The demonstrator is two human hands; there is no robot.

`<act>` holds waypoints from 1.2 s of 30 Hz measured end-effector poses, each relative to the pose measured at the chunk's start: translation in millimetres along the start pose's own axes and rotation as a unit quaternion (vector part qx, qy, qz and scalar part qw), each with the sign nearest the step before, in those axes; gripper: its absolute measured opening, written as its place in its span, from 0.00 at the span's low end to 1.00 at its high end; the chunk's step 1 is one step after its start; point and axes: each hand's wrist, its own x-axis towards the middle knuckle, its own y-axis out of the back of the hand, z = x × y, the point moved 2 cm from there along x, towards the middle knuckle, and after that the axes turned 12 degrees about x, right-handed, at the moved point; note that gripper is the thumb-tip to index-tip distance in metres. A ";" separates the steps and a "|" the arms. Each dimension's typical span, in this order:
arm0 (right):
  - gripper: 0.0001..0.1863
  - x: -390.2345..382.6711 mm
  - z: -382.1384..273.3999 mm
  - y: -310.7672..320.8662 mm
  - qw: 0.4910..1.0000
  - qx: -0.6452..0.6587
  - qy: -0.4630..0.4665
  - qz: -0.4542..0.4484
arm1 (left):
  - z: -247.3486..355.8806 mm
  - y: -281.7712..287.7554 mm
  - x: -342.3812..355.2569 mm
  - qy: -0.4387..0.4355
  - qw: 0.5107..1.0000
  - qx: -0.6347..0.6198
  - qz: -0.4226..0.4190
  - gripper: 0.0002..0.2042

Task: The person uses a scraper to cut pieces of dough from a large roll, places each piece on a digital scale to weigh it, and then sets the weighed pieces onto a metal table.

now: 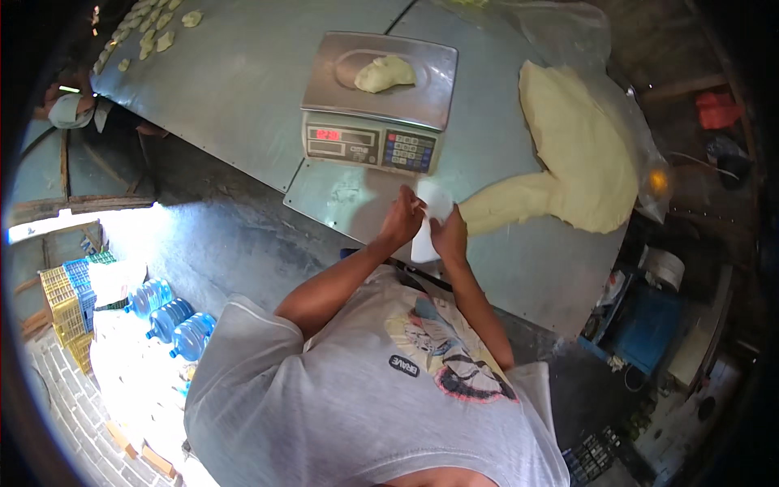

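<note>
At the table's near edge my right hand (pixel 449 234) grips a white, curved, flat piece that looks like a plastic dough scraper (pixel 423 242). My left hand (pixel 403 214) is beside the scraper's left side with its fingers drawn together; what they pinch, if anything, is too small to tell. A long strip of pale dough (pixel 507 201) runs from near my right hand to a large flattened dough mass (pixel 584 154) on the right. Ahead of my hands stands a digital scale (pixel 369 148) with red lit digits, and a lump of dough (pixel 385 74) lies on its metal pan (pixel 438 69).
Many small dough pieces (pixel 165 40) lie at the table's far left. Clear plastic sheeting (pixel 568 32) sits behind and beside the big dough. Blue water bottles (pixel 193 335) and stacked crates (pixel 69 300) stand on the floor at left. A blue container (pixel 645 329) is at right.
</note>
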 end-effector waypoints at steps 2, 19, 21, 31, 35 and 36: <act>0.24 -17.3 32.4 7.5 0.991 0.067 0.107 0.032 | 22.1 10.8 26.3 -0.037 0.997 -0.071 0.005 0.20; 0.23 -59.7 0.5 102.8 0.996 -0.008 0.048 0.074 | 18.6 -40.0 -27.1 -0.033 0.976 0.141 -0.162 0.20; 0.25 -57.8 -20.3 82.7 0.994 -0.098 0.041 -0.015 | 14.2 -20.6 -31.6 0.018 0.984 0.088 -0.156 0.17; 0.24 -6.2 7.5 -13.5 0.988 -0.018 0.117 -0.102 | -10.6 15.3 -23.8 0.038 0.996 0.059 0.058 0.19; 0.22 -35.8 40.5 41.2 0.982 0.169 0.070 -0.049 | 29.1 30.7 -10.9 0.024 1.000 0.013 0.013 0.20; 0.22 -40.8 51.7 57.7 0.978 0.200 0.061 -0.026 | 32.1 25.1 -5.9 0.014 0.999 0.009 -0.032 0.20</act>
